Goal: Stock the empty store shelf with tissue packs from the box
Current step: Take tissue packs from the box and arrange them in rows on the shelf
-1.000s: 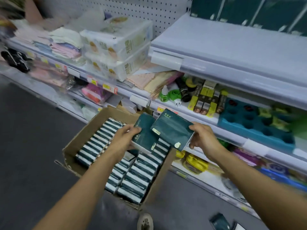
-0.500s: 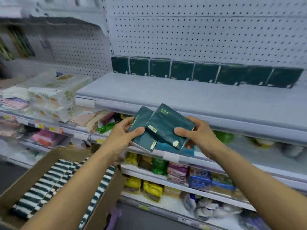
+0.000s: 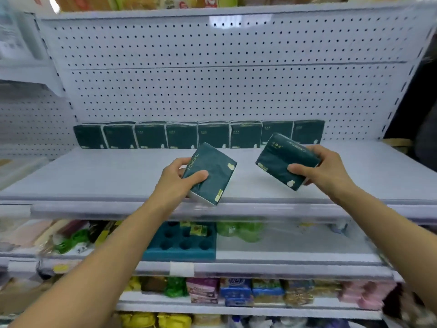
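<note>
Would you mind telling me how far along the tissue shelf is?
Done: one row of eight packs stands against the back panel of the shelf. In hand: the left hand holds one pack and the right hand another, both above the shelf. Left: the whole front of the shelf is bare.

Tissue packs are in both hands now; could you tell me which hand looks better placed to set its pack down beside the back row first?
Probably the right hand: its tissue pack hovers nearer the back row.
</note>
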Tool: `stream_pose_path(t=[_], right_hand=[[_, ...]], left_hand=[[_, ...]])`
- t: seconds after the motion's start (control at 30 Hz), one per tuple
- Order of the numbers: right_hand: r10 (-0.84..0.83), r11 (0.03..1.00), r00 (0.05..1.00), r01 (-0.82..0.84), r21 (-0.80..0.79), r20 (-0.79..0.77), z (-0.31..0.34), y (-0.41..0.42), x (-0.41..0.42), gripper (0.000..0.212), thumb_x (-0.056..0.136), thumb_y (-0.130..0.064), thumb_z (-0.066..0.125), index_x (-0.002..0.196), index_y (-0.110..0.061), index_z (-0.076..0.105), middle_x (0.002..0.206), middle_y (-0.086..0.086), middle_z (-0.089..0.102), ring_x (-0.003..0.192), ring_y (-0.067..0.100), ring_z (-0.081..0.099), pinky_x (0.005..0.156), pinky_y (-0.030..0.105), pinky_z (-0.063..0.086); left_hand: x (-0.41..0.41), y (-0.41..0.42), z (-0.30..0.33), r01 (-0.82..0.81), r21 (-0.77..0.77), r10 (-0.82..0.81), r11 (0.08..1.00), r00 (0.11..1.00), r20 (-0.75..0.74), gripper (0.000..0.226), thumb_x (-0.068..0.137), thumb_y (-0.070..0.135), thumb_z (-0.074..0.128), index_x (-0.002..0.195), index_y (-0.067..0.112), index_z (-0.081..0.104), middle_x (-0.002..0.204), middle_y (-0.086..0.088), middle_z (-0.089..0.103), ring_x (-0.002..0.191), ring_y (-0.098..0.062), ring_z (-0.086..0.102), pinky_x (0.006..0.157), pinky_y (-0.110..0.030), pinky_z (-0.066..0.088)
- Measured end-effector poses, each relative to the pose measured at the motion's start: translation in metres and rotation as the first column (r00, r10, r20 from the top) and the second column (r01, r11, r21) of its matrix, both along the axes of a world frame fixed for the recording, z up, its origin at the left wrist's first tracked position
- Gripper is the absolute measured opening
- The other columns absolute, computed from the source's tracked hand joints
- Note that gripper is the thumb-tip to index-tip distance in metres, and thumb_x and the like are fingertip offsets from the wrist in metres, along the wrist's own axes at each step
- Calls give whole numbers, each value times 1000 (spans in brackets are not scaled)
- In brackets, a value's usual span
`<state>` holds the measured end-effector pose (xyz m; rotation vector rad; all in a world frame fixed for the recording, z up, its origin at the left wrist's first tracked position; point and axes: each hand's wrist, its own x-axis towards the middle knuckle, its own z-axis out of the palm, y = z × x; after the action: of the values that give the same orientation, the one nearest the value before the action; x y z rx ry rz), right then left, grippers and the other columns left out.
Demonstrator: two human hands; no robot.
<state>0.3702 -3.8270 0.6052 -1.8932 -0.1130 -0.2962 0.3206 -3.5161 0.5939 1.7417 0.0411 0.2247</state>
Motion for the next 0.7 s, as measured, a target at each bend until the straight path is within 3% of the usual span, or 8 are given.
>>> stream_pose_path(t=[0.1, 0.23, 0.43, 0.53, 0.7], right_hand=[[-17, 982, 999, 7, -190, -47, -5, -23, 33, 39, 76, -8, 80, 110, -13, 62, 100, 6, 65, 83, 25, 62, 63, 33, 55], [-75, 937, 997, 73, -341, 8, -12, -38, 79, 44, 78, -8, 78, 117, -17, 60, 110, 3, 60, 86, 18, 56, 62, 18, 44], [-157, 860, 984, 176, -480, 80, -19, -54, 151, 45, 82, -16, 74, 123, -26, 58, 113, 3, 54, 94, 19, 51, 82, 31, 43], [-161, 811, 981, 192, -553, 105, -17, -53, 180, 44, 84, -24, 73, 124, -29, 58, 109, 0, 52, 89, 17, 52, 78, 32, 44], [-192, 687, 967, 255, -681, 169, -14, -45, 218, 46, 87, -34, 70, 130, -34, 54, 115, -6, 48, 86, 12, 50, 69, 28, 39]], left_hand=[[38, -15, 5, 51, -26, -51, 998, 999, -9, 38, 87, 22, 74, 120, 25, 55, 107, 1, 71, 86, -17, 73, 68, -30, 58], [91, -33, 9, 115, 24, -114, 993, 993, -23, 43, 86, 27, 75, 124, 25, 53, 111, 2, 70, 94, -20, 71, 80, -39, 59], [153, -46, 9, 211, 82, -207, 974, 977, -53, 40, 84, 27, 76, 120, 27, 58, 108, 8, 72, 96, -16, 71, 75, -34, 55], [174, -47, 10, 244, 84, -238, 966, 968, -74, 39, 84, 25, 76, 119, 26, 58, 108, 6, 72, 92, -14, 72, 68, -28, 54], [203, -46, 9, 260, 95, -252, 961, 963, -92, 41, 83, 23, 77, 120, 25, 59, 109, 5, 72, 91, -12, 72, 73, -27, 59]])
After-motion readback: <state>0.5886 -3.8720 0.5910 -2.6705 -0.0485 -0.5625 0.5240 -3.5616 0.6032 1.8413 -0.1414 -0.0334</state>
